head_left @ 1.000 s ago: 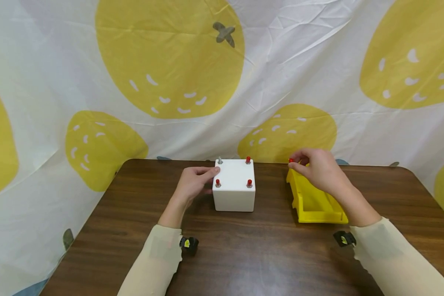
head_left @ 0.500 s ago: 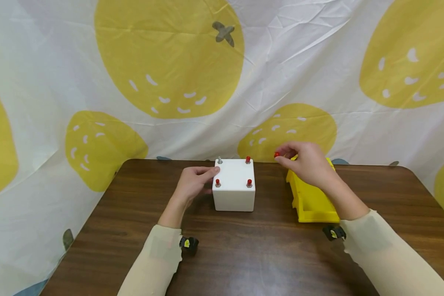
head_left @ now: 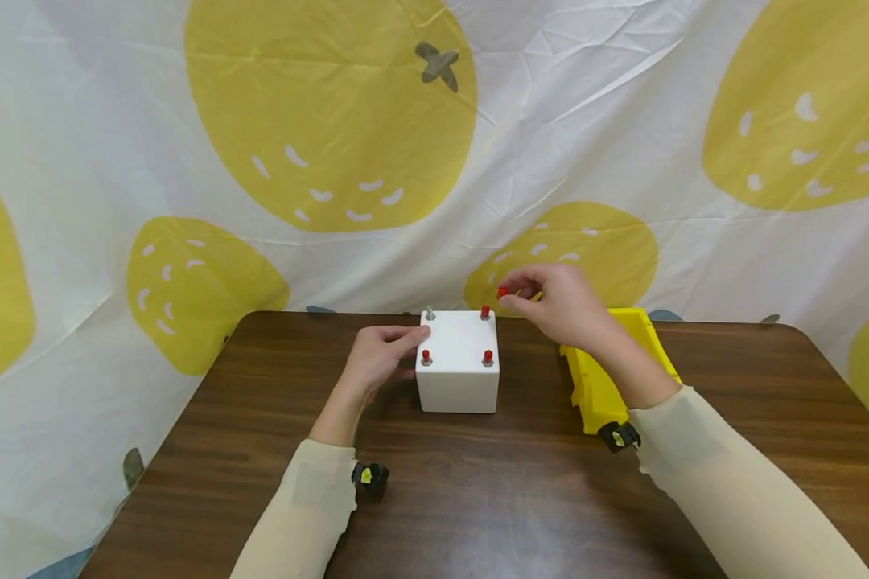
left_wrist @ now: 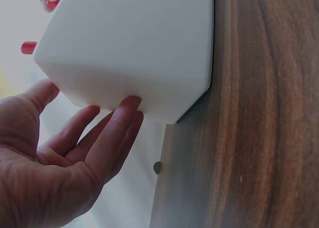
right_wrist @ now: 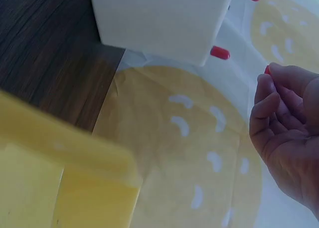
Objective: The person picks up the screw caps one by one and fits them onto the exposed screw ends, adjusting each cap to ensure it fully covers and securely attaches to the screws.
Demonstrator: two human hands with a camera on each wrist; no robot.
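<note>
A white box (head_left: 459,342) stands on the table, with upright metal studs near its top corners. Red caps (head_left: 488,358) cover the studs except the bare metal one (head_left: 430,314) at the back left. My left hand (head_left: 380,358) holds the box's left side; its thumb lies on the top edge and its fingertips (left_wrist: 130,102) touch the side wall. Between the thumb and index finger of my right hand (head_left: 561,305) is a small red cap (head_left: 503,293), pinched just above and right of the back right stud. In the right wrist view, the red cap (right_wrist: 267,70) barely shows.
A yellow open bin (head_left: 601,394) sits right of the box, partly hidden under my right forearm. The brown wooden table (head_left: 478,490) ends at a patterned cloth (head_left: 376,265) hanging behind it.
My right hand has moved left and slightly up from above the yellow bin, carrying the red cap toward the box. The left hand and the box have stayed still.
</note>
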